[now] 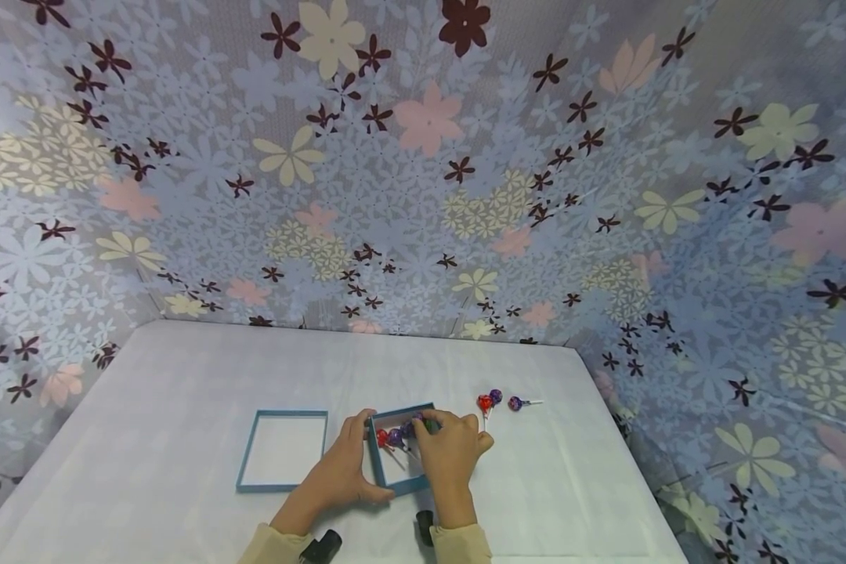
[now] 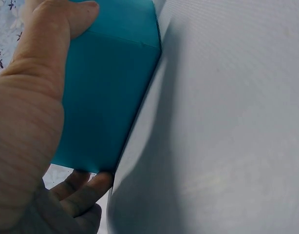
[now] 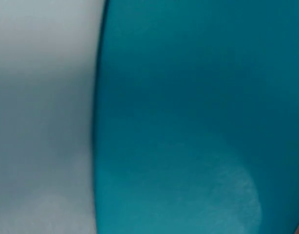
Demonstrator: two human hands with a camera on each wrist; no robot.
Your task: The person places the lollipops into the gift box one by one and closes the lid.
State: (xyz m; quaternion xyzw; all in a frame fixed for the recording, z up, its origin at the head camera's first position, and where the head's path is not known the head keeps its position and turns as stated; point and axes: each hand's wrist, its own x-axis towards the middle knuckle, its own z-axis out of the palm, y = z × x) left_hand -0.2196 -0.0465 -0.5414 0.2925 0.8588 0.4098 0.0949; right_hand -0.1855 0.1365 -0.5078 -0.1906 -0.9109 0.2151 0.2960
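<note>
A teal open box [image 1: 377, 462] stands on the white table, tilted slightly in the head view. My left hand [image 1: 345, 462] grips its left side, thumb at the near corner and fingers at the far one. The left wrist view shows that hand [image 2: 37, 83] spanning the box's teal wall [image 2: 105, 97]. Inside lie several lollipops, among them a red one [image 1: 382, 439] and a purple one [image 1: 395, 437]. My right hand [image 1: 451, 450] reaches over the box's right part, its fingers pinching a lollipop there, mostly hidden. Only the teal wall [image 3: 188, 97] fills most of the right wrist view.
To the left lies a shallow teal-rimmed lid [image 1: 240, 462] with a white inside. Right of the box are a red lollipop [image 1: 484, 403], a purple lollipop [image 1: 496, 396] and another purple lollipop [image 1: 515, 403]. A flowered curtain [image 1: 423, 196] hangs behind the table [image 1: 550, 470].
</note>
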